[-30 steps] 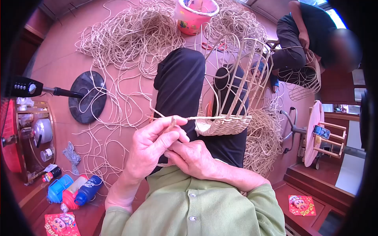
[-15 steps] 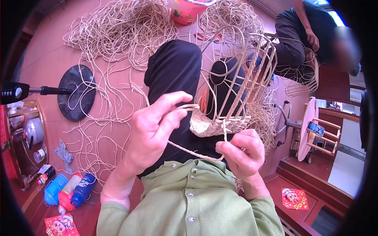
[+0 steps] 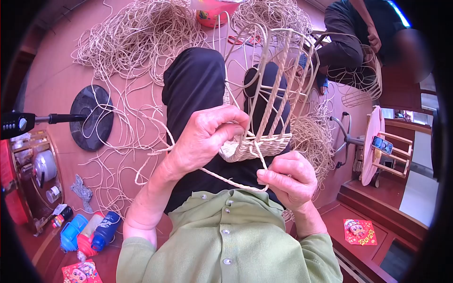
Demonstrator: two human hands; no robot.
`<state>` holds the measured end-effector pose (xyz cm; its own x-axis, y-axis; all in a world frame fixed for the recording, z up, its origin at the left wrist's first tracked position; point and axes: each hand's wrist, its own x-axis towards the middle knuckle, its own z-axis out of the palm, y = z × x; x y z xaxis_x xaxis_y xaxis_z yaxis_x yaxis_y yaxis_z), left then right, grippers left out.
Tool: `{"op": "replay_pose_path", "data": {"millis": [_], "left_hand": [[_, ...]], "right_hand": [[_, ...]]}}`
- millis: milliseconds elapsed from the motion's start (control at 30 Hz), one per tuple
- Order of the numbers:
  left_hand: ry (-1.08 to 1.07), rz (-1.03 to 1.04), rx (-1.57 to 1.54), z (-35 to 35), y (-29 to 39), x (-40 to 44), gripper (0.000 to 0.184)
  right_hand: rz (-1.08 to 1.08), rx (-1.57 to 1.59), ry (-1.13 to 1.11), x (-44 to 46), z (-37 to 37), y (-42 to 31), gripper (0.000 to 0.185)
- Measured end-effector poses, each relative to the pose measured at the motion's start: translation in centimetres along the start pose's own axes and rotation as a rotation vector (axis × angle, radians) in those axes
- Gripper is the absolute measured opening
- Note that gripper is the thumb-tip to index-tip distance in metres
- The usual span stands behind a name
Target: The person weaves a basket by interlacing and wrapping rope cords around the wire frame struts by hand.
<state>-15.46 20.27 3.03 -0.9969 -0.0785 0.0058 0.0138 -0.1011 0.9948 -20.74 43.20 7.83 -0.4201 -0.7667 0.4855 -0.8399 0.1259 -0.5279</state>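
A half-woven wicker basket [image 3: 271, 145] rests tilted between my knees, with a woven band low down and bare frame rods and twisted uprights above. My left hand [image 3: 205, 134] is closed in a pinch at the left part of that band, around pale cord, though its fingertips are partly hidden. Between my hands the cord [image 3: 231, 182] hangs in a slack curve. My right hand [image 3: 290, 178] pinches the cord just below the band, where a short length runs up to the weave.
Heaps of loose cord [image 3: 141, 40] cover the floor ahead, near a pink bucket [image 3: 210, 18]. Another person [image 3: 347, 47] sits at upper right with a wire frame. A black round stand base [image 3: 92, 118] and bottles [image 3: 106, 230] lie left; a phone [image 3: 382, 145] is at right.
My left hand has moved right and forward, from holding a cord loop beside the basket to its woven band. The basket has shifted slightly left. My right hand stays almost in place.
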Motion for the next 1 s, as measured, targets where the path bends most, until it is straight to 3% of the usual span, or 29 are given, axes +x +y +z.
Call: {"op": "replay_pose_path", "data": {"millis": [267,400,667,900,1000], "left_hand": [[-0.201,-0.305,0.010,-0.2,2.0,0.0,0.019],[-0.264,-0.360,0.002,-1.2,1.8,-0.1,0.019],[-0.083,-0.334,-0.661,0.3,-0.7,-1.0,0.010],[0.140,-0.291,-0.764,1.2,-0.9,-1.7,0.018],[0.189,-0.319,-0.736,1.4,-0.1,-1.8,0.023]], "right_hand": [[-0.043,0.000,-0.020,-0.1,-0.4,0.0,0.033],[-0.076,-0.003,-0.036,-0.2,-0.1,0.3,0.033],[0.035,-0.091,-0.317,-0.1,0.1,0.8,0.036],[0.144,-0.042,-0.080,2.0,1.0,-0.4,0.041],[0.043,-0.159,-0.034,1.4,2.4,0.6,0.038]]}}
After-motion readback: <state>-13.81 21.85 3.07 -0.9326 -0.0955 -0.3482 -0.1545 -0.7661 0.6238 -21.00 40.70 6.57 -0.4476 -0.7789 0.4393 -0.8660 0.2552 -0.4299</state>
